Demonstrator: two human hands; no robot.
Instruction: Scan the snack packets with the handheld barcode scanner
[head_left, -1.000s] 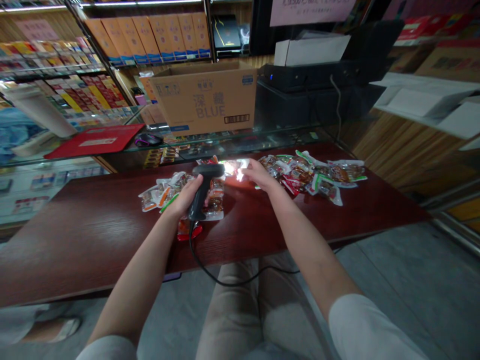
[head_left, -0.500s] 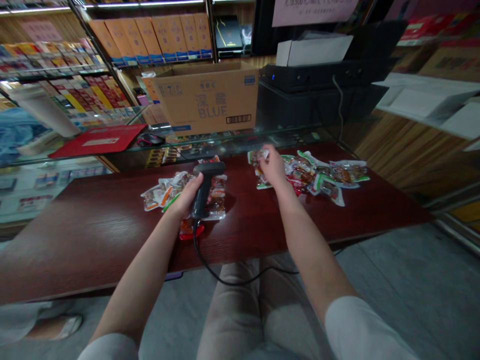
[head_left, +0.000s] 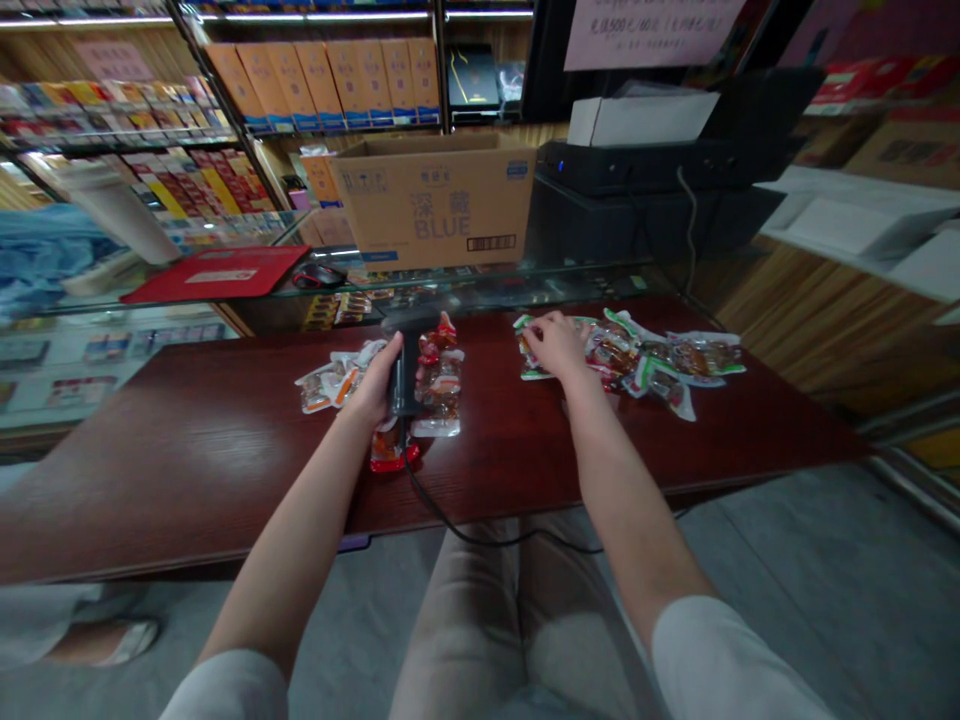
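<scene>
A black handheld barcode scanner (head_left: 406, 375) is gripped upright in my left hand (head_left: 380, 385), its cord trailing toward me. Around it lie clear plastic snack packets, some orange-marked packets (head_left: 324, 385) to the left and brown-filled packets (head_left: 439, 400) to the right. A red-edged packet (head_left: 394, 450) is just below the scanner. My right hand (head_left: 559, 345), fingers curled and pinched, is on a green-edged snack packet (head_left: 534, 370) at the left end of another pile. Other snack packets (head_left: 652, 355) spread out to its right, overlapping. The right fingertips are partly hidden.
Everything lies on a dark red wooden table (head_left: 225, 450). Behind stands a glass counter with a cardboard box (head_left: 442, 215), a red folder (head_left: 217, 275), a mouse (head_left: 319, 275) and a white cup (head_left: 120, 215). The scanner cord (head_left: 480, 541) hangs over the front edge. Another person's foot (head_left: 105, 640) shows lower left.
My right hand has lowered with the packet onto the right pile. The scanner in my left hand has turned more upright, and the view has shifted slightly.
</scene>
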